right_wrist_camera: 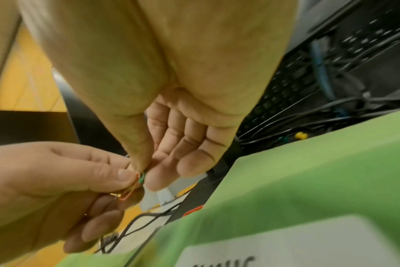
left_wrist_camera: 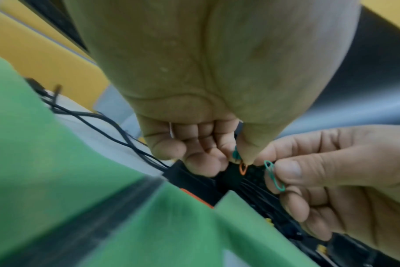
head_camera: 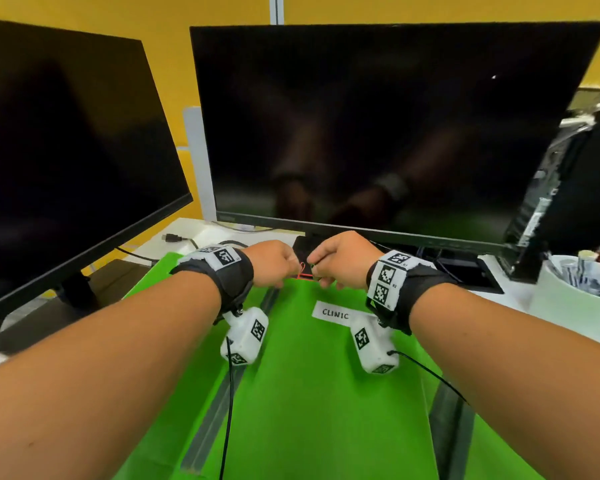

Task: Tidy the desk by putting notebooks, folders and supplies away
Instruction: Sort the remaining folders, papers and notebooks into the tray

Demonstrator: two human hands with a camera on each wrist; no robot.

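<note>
White counter (head_camera: 510, 282) below two dark monitors, bright green paper folders (head_camera: 312, 375) spread across.

Left hand (head_camera: 274, 263) pinching small orange wire paperclip (left_wrist_camera: 243, 168); right hand (head_camera: 340, 259) pinching green wire paperclip (left_wrist_camera: 274, 176), both just beyond folders' far edge.

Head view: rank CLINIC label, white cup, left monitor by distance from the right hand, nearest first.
From the right hand:
1. CLINIC label, on the green folder, just below the hand.
2. White cup, at the desk's right edge.
3. Left monitor, far left, past the left hand.
</note>
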